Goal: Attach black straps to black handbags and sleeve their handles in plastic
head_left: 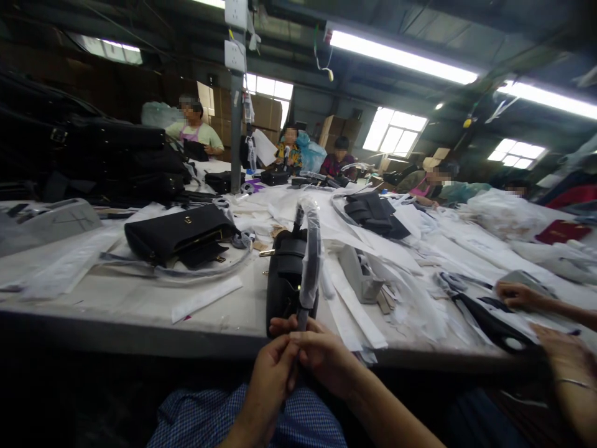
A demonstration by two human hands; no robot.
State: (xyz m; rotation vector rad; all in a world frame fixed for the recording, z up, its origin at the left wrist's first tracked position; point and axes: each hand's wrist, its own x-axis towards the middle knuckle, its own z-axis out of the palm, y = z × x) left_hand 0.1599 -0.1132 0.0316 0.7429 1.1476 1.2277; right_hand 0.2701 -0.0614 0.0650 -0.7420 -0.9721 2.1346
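Note:
A black handbag (285,280) stands upright at the near edge of the long worktable (140,311). Its arched handle (311,249) is wrapped in clear plastic film. My left hand (273,373) and my right hand (321,354) meet at the lower end of that handle, just below the table edge. The fingers of both are closed, pinching the handle's base and its wrapping. My lap in blue checked cloth (209,417) lies beneath them.
Another black handbag (180,235) lies left of mine, with a stack of black bags (93,155) behind. White paper strips (354,298) litter the table. A co-worker's hands (517,295) work a black piece at right. Several people sit along the far side.

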